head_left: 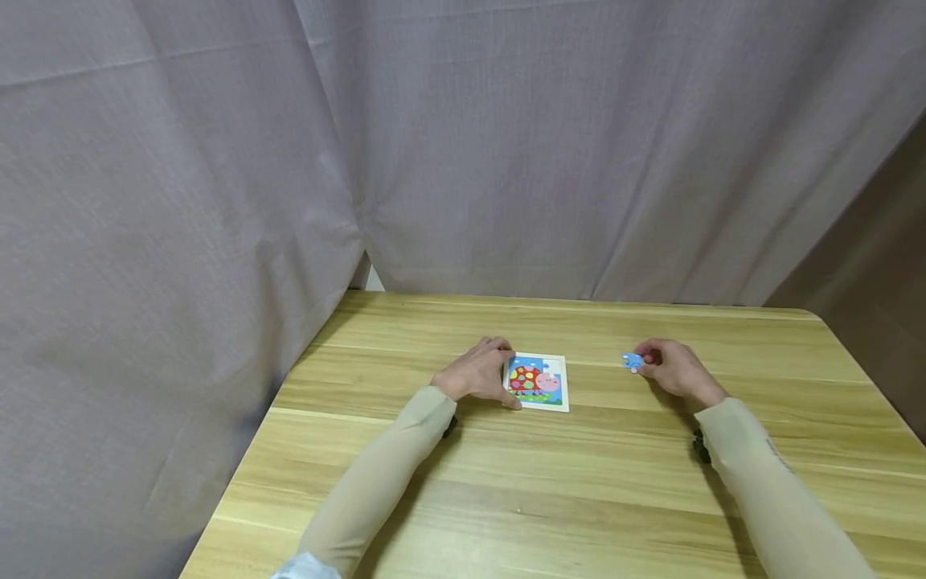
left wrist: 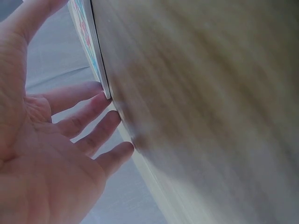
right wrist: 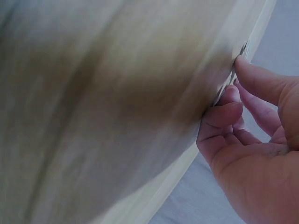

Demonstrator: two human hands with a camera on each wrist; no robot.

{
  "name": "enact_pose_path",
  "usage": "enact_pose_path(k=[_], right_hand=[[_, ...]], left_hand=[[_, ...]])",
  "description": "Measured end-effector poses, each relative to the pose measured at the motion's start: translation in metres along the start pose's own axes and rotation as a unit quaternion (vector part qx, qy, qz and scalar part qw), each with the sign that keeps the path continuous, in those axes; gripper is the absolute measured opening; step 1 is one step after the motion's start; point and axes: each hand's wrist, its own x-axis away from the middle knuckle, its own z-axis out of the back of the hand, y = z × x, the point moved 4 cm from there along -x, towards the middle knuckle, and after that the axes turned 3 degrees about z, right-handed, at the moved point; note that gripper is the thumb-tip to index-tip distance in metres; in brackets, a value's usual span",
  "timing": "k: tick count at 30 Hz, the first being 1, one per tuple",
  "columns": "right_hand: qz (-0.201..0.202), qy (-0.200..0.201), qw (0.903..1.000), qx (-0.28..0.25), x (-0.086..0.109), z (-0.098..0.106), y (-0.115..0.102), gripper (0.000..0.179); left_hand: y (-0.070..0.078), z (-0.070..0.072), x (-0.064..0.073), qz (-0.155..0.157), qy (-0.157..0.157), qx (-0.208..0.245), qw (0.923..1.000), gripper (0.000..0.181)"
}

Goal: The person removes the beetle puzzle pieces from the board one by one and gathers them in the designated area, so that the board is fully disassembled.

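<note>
A square jigsaw puzzle [head_left: 537, 395] in a white frame lies on the table, picturing a pink pig and a red spotted shell on blue. White backing shows in its upper right part. My left hand [head_left: 479, 375] rests at its left side, thumb by the near edge and index finger by the far corner. In the left wrist view, fairly straight fingers [left wrist: 86, 122] touch the frame's edge and the tabletop. To the right of the puzzle, my right hand [head_left: 676, 370] pinches a small blue puzzle piece [head_left: 632, 361] close to the table, the fingers partly covering it.
The wooden table [head_left: 521, 498] extends around both hands, with its rounded far right corner beyond the right hand. Grey curtains [head_left: 492, 161] hang behind the table's far edge and along its left side.
</note>
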Motion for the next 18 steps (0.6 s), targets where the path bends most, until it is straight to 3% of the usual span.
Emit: enact_pose_path(k=[18], right_hand=[[-0.012, -0.021, 0.9997, -0.002, -0.0024, 0.0054, 0.0077, 0.024]], left_hand=[[-0.0016, -0.0024, -0.0021, 0.002, 0.000, 0.006, 1.0000, 0.099]])
